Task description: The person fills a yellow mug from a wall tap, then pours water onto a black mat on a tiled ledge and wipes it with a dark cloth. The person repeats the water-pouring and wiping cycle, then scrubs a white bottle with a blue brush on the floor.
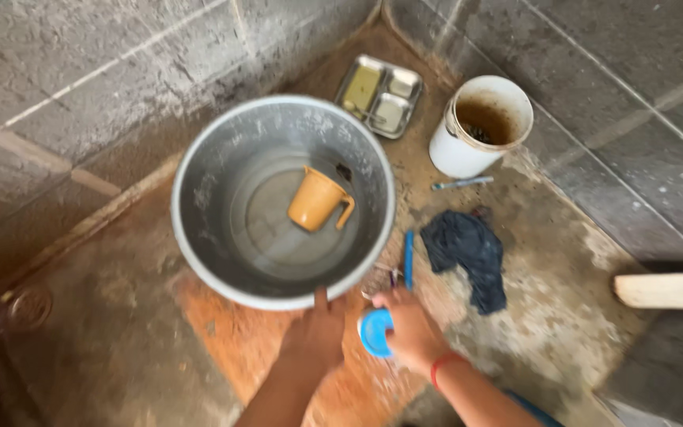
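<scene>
We look down at a wet, stained floor [563,332] in a tiled corner. Our left hand [314,336] lies on the near rim of a big metal basin [207,198], the thumb pointing up against the rim; its grip is pressed on the edge, though we cannot tell if the fingers curl under. An orange mug [318,199] lies tilted on the basin's bottom. Our right hand [413,328] sits just right of the basin, its grip pinching a small round blue object [375,332]; a red band [443,365] circles the wrist. Just above it lie a blue toothbrush [409,259] and a dark blue cloth [468,253]. Farther back stand a white bucket [468,150] with brown dirty insides, a second toothbrush [462,183] beside it, and a metal tray [379,95] with compartments in the corner.
</scene>
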